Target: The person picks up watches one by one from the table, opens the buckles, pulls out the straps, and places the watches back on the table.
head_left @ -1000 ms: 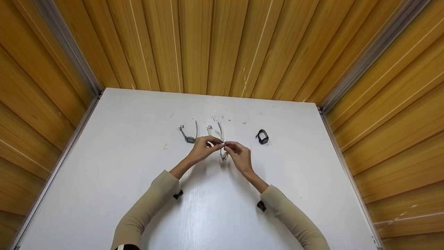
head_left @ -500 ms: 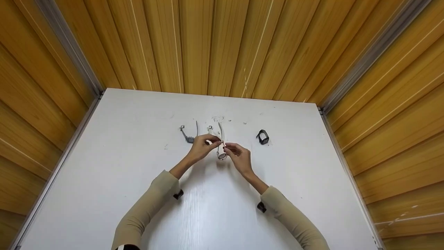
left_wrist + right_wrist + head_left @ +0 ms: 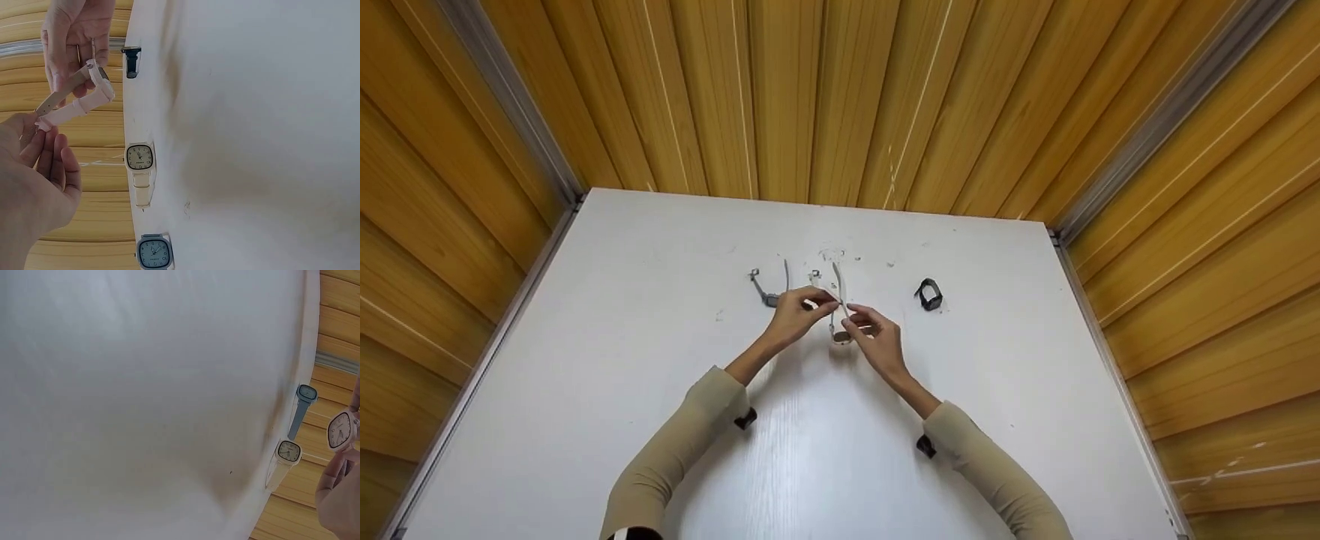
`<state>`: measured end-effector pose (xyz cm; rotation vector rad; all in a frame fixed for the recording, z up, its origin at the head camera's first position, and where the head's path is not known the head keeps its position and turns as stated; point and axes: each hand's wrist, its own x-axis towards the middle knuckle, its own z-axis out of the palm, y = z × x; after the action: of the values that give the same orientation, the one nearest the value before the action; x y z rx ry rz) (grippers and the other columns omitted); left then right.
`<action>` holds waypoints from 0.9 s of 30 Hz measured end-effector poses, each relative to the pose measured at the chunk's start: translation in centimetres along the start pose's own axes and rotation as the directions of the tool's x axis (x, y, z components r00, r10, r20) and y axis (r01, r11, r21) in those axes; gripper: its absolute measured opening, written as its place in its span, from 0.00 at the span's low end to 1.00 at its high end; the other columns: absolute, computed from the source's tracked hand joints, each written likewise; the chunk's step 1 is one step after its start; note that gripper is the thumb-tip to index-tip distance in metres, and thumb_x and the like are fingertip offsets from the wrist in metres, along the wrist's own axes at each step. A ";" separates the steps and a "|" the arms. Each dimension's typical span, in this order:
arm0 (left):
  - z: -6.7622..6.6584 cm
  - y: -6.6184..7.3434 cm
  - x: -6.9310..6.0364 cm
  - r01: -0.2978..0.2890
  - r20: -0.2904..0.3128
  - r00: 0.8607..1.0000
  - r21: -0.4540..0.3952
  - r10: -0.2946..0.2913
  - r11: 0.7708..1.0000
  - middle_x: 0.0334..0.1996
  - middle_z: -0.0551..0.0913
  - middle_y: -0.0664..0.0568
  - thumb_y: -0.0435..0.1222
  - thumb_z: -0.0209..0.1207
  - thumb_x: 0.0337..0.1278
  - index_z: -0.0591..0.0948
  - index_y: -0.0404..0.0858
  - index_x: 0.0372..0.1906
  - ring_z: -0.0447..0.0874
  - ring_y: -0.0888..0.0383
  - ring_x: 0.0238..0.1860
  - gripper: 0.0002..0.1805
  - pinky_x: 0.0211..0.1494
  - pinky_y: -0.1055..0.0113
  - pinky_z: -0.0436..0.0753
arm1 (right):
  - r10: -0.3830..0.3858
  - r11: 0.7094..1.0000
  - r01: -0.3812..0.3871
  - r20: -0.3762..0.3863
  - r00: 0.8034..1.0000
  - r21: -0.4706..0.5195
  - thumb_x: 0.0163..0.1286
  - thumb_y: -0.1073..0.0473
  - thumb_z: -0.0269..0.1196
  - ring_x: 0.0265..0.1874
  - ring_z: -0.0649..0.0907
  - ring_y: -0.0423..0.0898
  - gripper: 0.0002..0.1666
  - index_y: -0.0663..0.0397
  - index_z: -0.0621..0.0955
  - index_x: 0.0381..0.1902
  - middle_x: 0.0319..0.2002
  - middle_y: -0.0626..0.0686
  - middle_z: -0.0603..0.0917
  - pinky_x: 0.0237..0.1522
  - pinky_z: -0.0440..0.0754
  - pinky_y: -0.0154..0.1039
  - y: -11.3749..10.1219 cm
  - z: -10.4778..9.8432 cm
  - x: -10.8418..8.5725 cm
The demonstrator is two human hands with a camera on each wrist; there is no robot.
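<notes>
A pale pink wristwatch [image 3: 66, 113] is held up above the table between both hands, its strap bent into a loop. My left hand [image 3: 793, 316] pinches the strap tips where they meet at the buckle [image 3: 43, 123]. My right hand [image 3: 880, 343] grips the strap nearer the case, whose square dial [image 3: 340, 431] faces outward in the right wrist view. Behind the hands lie a cream watch [image 3: 140, 157] and a blue-grey watch [image 3: 154, 252]. Whether the buckle pin sits in a hole is too small to tell.
A black watch [image 3: 930, 295], its strap looped, stands on the white table [image 3: 840, 465] to the right of the hands. Wood-patterned walls [image 3: 780, 97] rise at the back and both sides, with metal rails [image 3: 506, 97] at the corners.
The pink watch's case has turned and swung slightly left below the fingers. More of the strap shows between the hands. The other watches have stayed put.
</notes>
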<state>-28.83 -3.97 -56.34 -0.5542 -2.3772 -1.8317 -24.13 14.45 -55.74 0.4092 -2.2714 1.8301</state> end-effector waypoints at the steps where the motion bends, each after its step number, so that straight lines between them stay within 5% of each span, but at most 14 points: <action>1: 0.0 0.1 0.0 0.001 0.002 1.000 0.004 -0.001 1.000 0.38 0.91 0.44 0.35 0.68 0.63 0.90 0.36 0.39 0.84 0.60 0.39 0.06 0.40 0.69 0.81 | -0.008 1.000 0.008 -0.004 1.000 -0.007 0.67 0.72 0.67 0.38 0.88 0.65 0.17 0.76 0.82 0.52 0.38 0.71 0.87 0.40 0.87 0.32 0.0 0.0 0.1; 9: -0.2 0.3 0.0 0.028 -0.018 0.999 -0.018 -0.028 0.999 0.38 0.90 0.43 0.35 0.67 0.64 0.89 0.34 0.42 0.84 0.61 0.40 0.08 0.42 0.73 0.81 | -0.073 0.992 0.070 -0.026 0.997 -0.105 0.67 0.72 0.66 0.35 0.88 0.61 0.12 0.75 0.84 0.48 0.38 0.68 0.88 0.41 0.86 0.31 0.0 -0.3 0.0; 15: -0.3 0.3 0.1 0.057 -0.051 0.997 -0.068 -0.060 0.996 0.41 0.90 0.42 0.36 0.67 0.64 0.88 0.33 0.45 0.84 0.62 0.40 0.10 0.44 0.74 0.82 | -0.032 0.998 0.030 -0.034 0.999 -0.057 0.68 0.73 0.66 0.38 0.89 0.65 0.12 0.77 0.83 0.47 0.42 0.71 0.88 0.43 0.86 0.29 0.3 -0.8 -0.1; 27: 0.2 0.5 -0.1 0.115 -0.032 0.991 -0.257 -0.128 0.959 0.42 0.86 0.27 0.32 0.58 0.73 0.80 0.24 0.53 0.87 0.53 0.33 0.14 0.33 0.72 0.79 | 0.003 1.000 -0.004 -0.068 0.998 -0.002 0.67 0.73 0.66 0.35 0.87 0.69 0.16 0.76 0.82 0.52 0.36 0.72 0.87 0.36 0.88 0.31 0.2 -1.5 0.2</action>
<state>-28.54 -3.67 -55.96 -0.3855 -2.2044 -2.1962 -24.37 15.90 -55.54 0.3378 -2.2309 1.8142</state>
